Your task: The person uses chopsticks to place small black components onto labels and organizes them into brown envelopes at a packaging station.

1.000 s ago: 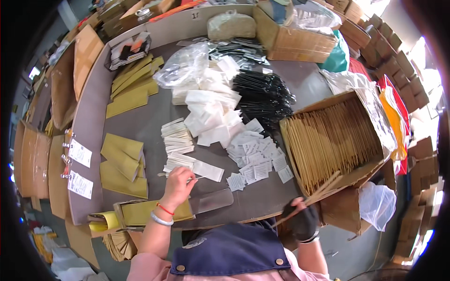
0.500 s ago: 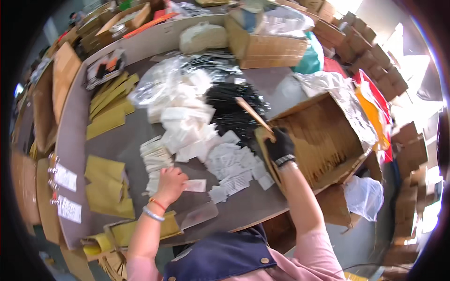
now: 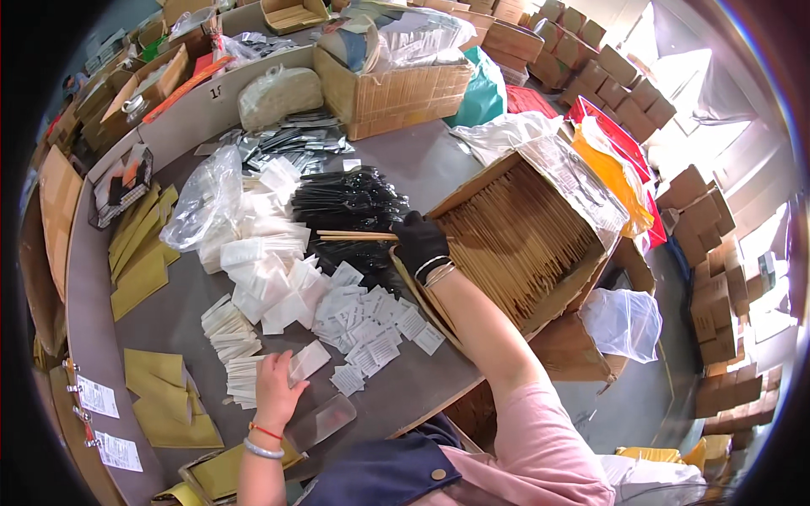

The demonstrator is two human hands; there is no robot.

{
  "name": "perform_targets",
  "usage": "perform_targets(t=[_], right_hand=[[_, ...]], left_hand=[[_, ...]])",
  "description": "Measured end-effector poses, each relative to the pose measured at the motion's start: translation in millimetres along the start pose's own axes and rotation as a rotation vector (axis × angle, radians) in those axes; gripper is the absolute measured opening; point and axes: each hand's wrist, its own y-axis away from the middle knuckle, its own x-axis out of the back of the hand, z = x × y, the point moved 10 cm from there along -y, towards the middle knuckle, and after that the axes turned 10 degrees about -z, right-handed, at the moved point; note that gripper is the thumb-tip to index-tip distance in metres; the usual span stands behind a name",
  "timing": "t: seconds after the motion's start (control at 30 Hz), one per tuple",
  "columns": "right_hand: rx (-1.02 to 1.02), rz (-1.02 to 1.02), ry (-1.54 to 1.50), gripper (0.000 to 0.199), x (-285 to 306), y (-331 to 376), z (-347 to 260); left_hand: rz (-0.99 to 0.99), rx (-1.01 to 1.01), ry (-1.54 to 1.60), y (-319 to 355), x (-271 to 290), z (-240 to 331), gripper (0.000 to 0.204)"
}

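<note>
Right hand [image 3: 419,243], chopsticks [image 3: 354,235] now level.

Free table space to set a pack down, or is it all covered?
Bare grey table lies between the black cutlery pile and the carton on the table. Another strip runs along the near edge, right of the left hand. The middle is crowded with white packets and small sachets.
</note>
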Motion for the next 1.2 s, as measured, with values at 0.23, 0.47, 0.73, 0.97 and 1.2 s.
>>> perform_targets(t=[0.23,0.47,0.73,0.97,1.2], right_hand=[[0.059,0.064,-0.032,0.036,18.0,16.5,-5.5],[-0.335,-0.031,-0.555,0.037,22.0,115.1,2.9],[-0.364,-0.085,-1.175,0.033,-50.7,199.8,-2.0],[-0.365,-0.079,-1.218,0.024,-53.6,209.9,-10.3],[-0.359,-0.114,-1.164,0.024,-48.3,213.0,-10.6]], left_hand=[[-0.025,0.031,0.037,1.9,-9.5,-8.6,0.055],[0.067,0.027,0.006,16.4,-0.4,-13.8,0.045],[0.100,0.039,0.014,11.4,4.0,-1.2,0.040],[0.114,0.128,-0.003,19.0,1.0,-13.4,0.035],[0.181,0.020,0.027,22.0,12.8,-0.9,0.024]])
